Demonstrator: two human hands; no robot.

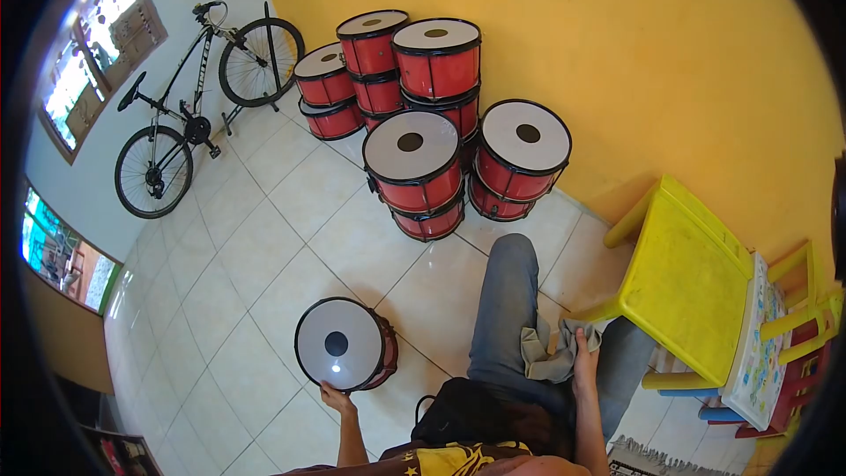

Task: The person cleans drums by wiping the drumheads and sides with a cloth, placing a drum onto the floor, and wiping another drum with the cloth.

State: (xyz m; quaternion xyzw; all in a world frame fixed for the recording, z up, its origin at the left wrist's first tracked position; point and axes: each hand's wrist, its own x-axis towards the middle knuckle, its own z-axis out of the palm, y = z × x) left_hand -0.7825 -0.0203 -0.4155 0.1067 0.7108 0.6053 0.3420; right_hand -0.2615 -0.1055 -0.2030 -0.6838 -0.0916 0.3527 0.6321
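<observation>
My left hand (337, 398) grips the near rim of a red drum (388, 354) with a white head, a dark round patch at its centre and a black hoop. The drum is beside my left side, over the tiled floor; whether its base rests on the tiles I cannot tell. In my right hand (584, 360) is a crumpled grey-beige cloth (551, 354), lying against my jeans. The fingers are closed round the cloth and partly hidden by it.
Several red drums (423, 185) stand stacked by the yellow wall ahead. A bicycle (194, 106) leans on a stand at the left. To my right are a yellow plastic table (683, 286) and stacked small chairs (797, 326). A fringed rug (648, 458) lies at lower right.
</observation>
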